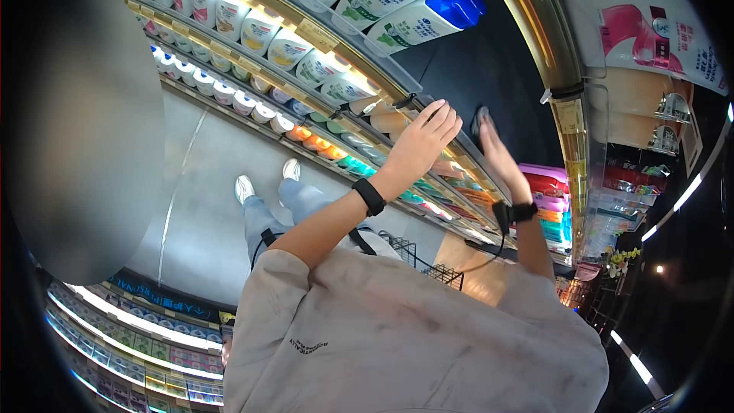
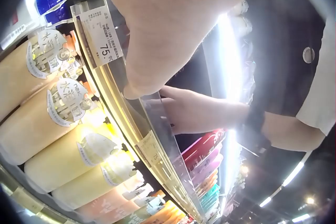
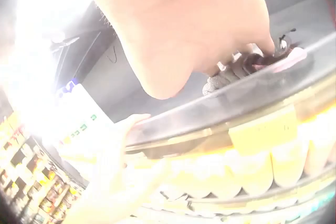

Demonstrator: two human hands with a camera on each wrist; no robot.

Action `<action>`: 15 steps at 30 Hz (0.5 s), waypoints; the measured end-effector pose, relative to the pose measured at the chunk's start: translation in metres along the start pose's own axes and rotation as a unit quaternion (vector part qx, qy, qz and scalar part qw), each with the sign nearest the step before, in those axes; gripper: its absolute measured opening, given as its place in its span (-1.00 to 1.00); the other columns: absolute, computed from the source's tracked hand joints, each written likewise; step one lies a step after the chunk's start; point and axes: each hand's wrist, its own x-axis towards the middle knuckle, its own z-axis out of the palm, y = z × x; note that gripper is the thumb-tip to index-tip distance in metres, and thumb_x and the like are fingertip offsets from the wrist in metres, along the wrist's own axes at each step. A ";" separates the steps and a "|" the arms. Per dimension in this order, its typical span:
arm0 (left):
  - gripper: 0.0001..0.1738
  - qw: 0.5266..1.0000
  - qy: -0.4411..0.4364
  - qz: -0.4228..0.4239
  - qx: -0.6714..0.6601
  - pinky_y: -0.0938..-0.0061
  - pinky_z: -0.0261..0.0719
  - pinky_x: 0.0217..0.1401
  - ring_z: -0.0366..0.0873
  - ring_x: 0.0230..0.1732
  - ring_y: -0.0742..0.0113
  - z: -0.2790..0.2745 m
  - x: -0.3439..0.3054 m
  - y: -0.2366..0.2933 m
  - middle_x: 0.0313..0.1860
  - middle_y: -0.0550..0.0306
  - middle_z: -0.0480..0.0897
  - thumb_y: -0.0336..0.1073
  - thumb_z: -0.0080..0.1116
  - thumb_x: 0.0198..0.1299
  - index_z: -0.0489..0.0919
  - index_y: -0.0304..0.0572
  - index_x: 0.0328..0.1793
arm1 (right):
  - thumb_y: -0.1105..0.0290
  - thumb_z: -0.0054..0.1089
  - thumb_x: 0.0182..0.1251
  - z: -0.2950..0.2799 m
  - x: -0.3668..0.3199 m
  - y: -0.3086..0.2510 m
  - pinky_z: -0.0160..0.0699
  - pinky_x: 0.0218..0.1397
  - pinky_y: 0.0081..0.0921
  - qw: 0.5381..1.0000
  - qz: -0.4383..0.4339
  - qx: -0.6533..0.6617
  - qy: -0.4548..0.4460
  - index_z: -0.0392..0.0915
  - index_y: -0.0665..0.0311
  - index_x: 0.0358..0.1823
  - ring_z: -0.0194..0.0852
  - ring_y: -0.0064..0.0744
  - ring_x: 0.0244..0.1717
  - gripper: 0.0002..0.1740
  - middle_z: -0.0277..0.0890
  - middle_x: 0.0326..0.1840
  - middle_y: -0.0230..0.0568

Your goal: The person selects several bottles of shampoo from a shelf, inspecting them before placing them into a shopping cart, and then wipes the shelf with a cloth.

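In the head view my left hand (image 1: pixel 420 141) lies over a shelf's front edge, its fingers bent across the clear lip. The left wrist view shows the thumb of that hand (image 2: pixel 163 40) against the rail (image 2: pixel 118 95), beside a price label (image 2: pixel 101 36). My right hand (image 1: pixel 501 157) is behind the lip, above the dark shelf surface (image 1: pixel 489 53). At its fingers is a small dark and grey item (image 1: pixel 480 118). In the right wrist view the right hand (image 3: pixel 194 29) holds this item (image 3: pixel 231 79), which has a pink part; what it is I cannot tell.
White bottles with blue caps (image 1: pixel 417 11) stand farther along the shelf. Colourful packs (image 1: pixel 547 191) are near the right forearm. Lower shelves hold rows of bottles (image 1: pixel 229 15). Wire baskets (image 1: pixel 413 252) are beside the body, and another shelf unit (image 1: pixel 138 336) is behind.
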 end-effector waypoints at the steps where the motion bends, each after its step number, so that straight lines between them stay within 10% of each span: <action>1: -0.44 1.000 -0.001 0.000 0.000 0.20 0.09 0.64 0.32 0.45 0.10 0.000 0.000 0.000 0.29 -0.03 0.50 -0.21 0.01 0.22 0.46 -0.27 0.34 | -0.17 -0.43 0.64 -0.009 0.018 0.009 -0.39 0.72 -0.39 0.999 0.007 0.032 -0.009 0.03 0.47 0.59 -0.36 -0.10 0.74 -0.15 -0.16 0.69 0.19; 8: -0.46 1.000 -0.004 -0.008 -0.004 0.19 0.11 0.64 0.33 0.44 0.10 0.001 0.002 0.002 0.28 -0.03 0.50 -0.23 0.01 0.22 0.47 -0.28 0.32 | -0.26 -0.37 0.60 -0.073 0.194 0.037 -0.38 0.73 -0.35 0.982 0.187 0.032 -0.006 0.05 0.36 0.61 -0.30 -0.24 0.73 -0.11 -0.15 0.71 0.08; 15: -0.46 1.000 -0.002 -0.003 -0.011 0.18 0.10 0.65 0.34 0.43 0.08 0.001 0.005 0.003 0.26 -0.03 0.49 -0.27 -0.01 0.21 0.46 -0.28 0.33 | -0.16 -0.39 0.64 -0.020 0.119 0.025 -0.49 0.73 -0.28 0.998 -0.057 -0.026 0.018 -0.04 0.44 0.61 -0.47 -0.08 0.75 -0.15 -0.27 0.73 0.10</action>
